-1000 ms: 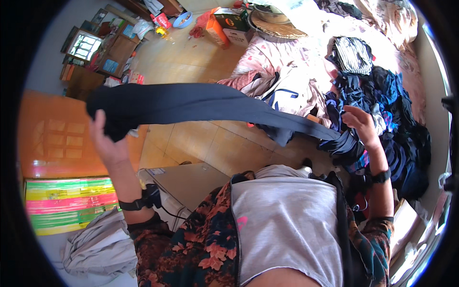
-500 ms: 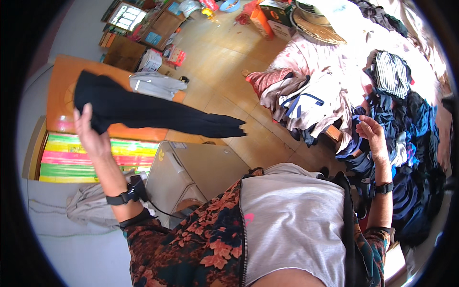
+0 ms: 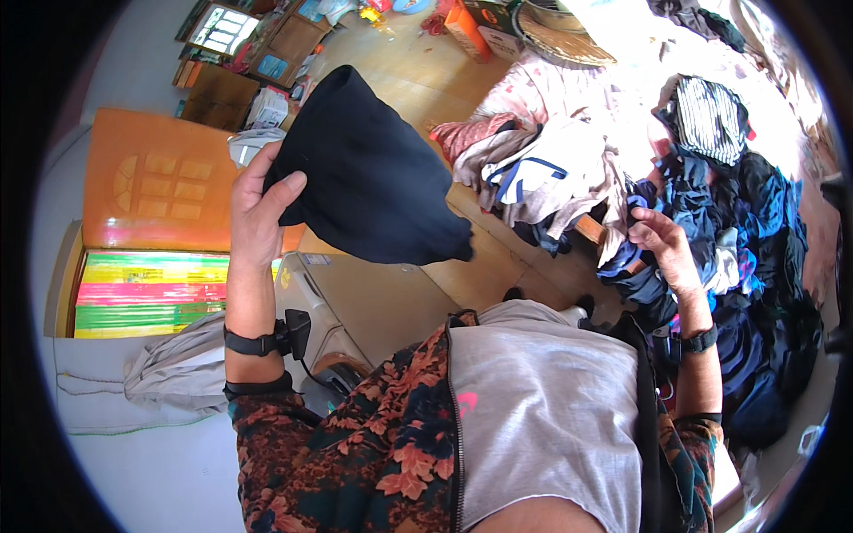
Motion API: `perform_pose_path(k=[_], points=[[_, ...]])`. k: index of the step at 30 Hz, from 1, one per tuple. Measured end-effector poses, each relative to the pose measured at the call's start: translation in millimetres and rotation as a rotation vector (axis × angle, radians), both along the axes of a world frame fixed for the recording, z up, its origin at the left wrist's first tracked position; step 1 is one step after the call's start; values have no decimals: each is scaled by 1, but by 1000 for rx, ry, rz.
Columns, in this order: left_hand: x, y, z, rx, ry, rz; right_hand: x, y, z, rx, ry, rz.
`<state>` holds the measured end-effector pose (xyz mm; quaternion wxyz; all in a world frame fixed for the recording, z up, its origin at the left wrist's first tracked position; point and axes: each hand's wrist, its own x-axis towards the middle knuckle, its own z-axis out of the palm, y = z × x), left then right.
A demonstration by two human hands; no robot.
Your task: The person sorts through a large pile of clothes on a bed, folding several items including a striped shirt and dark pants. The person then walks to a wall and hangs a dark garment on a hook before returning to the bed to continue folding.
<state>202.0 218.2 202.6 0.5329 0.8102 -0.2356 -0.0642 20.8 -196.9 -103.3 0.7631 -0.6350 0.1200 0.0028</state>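
The left hand [image 3: 258,213] grips a black garment [image 3: 369,178] by one edge, with the thumb on the near side. The garment hangs in the air to the left of the bed [image 3: 529,84], and it bulges out wide from the hand. The right hand [image 3: 671,253] is up by the near side of the bed, next to the dark clothes [image 3: 755,222]. Its fingers are curled, but I cannot tell if they are pinching anything.

On the bed, a black-and-white striped garment [image 3: 711,120] sits at the far end of the dark clothes. Pale clothes [image 3: 586,160] lie in a heap at the bed's left edge, and a round woven straw thing [image 3: 564,40] is at its far left part. Well to the left of the bed are an orange door [image 3: 169,178] and a bright striped sheet [image 3: 147,293].
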Motion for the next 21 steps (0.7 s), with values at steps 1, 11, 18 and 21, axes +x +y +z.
perform_pose_path(k=[1, 11, 18, 21], points=[[-2, -7, -1, 27, -9, -19, -2, 2, 2, 41, 6, 16], [-57, -67, 4, -12, 11, -219, -15, 17, 23, 30, -89, 334], [-67, -100, 16, -146, 46, -302, -23, 31, 44, 444, -102, 669], [-54, -108, 17, -189, 129, -293, -20, 45, 57, 309, -139, 701]])
